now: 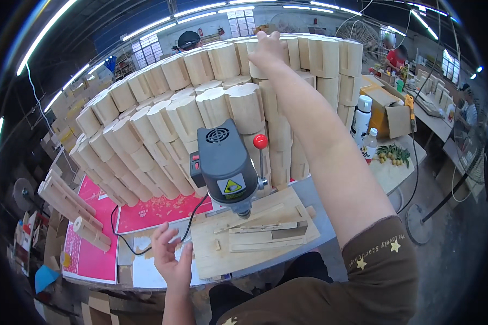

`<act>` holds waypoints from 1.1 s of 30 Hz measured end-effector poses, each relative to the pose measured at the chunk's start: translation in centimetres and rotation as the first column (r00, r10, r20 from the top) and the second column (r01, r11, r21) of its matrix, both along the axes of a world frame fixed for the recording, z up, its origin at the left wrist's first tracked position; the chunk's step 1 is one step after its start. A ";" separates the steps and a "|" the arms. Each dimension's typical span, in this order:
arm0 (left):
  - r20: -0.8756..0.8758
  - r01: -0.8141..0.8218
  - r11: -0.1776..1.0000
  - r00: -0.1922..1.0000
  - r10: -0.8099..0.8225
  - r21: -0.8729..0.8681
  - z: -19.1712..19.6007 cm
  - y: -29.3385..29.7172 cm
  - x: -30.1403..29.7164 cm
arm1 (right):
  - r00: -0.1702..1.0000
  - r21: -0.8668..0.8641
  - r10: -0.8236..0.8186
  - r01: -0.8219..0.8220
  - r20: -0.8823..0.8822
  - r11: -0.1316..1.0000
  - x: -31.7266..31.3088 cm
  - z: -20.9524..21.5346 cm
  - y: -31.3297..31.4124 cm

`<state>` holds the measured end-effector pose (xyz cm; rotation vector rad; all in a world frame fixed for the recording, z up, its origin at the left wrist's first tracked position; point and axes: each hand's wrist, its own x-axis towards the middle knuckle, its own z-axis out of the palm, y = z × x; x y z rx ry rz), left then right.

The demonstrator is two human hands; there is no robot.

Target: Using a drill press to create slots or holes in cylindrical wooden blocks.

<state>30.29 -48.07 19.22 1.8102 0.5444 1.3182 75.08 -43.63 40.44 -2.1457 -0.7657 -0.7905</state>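
Note:
My right arm stretches far over the work table to a tall stack of pale wooden cylinders [203, 66]. At the stack's top row, my right hand [269, 49] has its fingers bent over one wooden cylinder [256, 71]; part of the grip is hidden by the hand itself. My left hand [172, 259] is low over the table's front, fingers apart and nothing in it. Between my hands stands a dark grey bench drill [228, 162] with a red-knobbed lever [261, 142]. Under it a wooden board [207, 250] carries a jig of wooden strips [265, 246].
Several wooden cylinders [65, 197] stand apart at the left on pink sheets [146, 213]. A black cable [192, 216] runs past the drill. To the right are a white flask [361, 116], a bottle [369, 145], green-leaved fruit [394, 154] and a cardboard box [394, 120]. Other people work farther back.

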 end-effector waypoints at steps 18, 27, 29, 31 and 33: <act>0.451 0.491 0.842 0.818 -0.357 -0.225 5.6 -7.8 5.0 | 0.419 0.475 0.801 -0.858 0.427 0.196 -26.8 -16.5 -19.8; 0.240 0.077 0.860 0.969 0.055 -0.505 -1.4 -3.9 -2.5 | 0.661 -0.109 0.748 -0.749 -0.054 0.654 -23.6 -25.0 -21.9; 0.154 -0.030 0.843 0.979 0.133 -0.538 -3.2 -1.7 -3.4 | 0.816 -0.273 0.573 -0.568 -0.071 0.776 -20.7 -28.8 -21.8; 0.034 -0.100 0.787 0.988 0.153 -0.609 -5.5 -0.2 -3.0 | 0.852 -0.361 0.517 -0.508 -0.079 0.782 -19.3 -31.8 -21.6; -0.073 -0.149 0.754 0.988 0.133 -0.640 -7.8 0.7 -2.0 | 0.807 -0.317 0.557 -0.589 -0.195 0.743 -18.4 -33.0 -21.1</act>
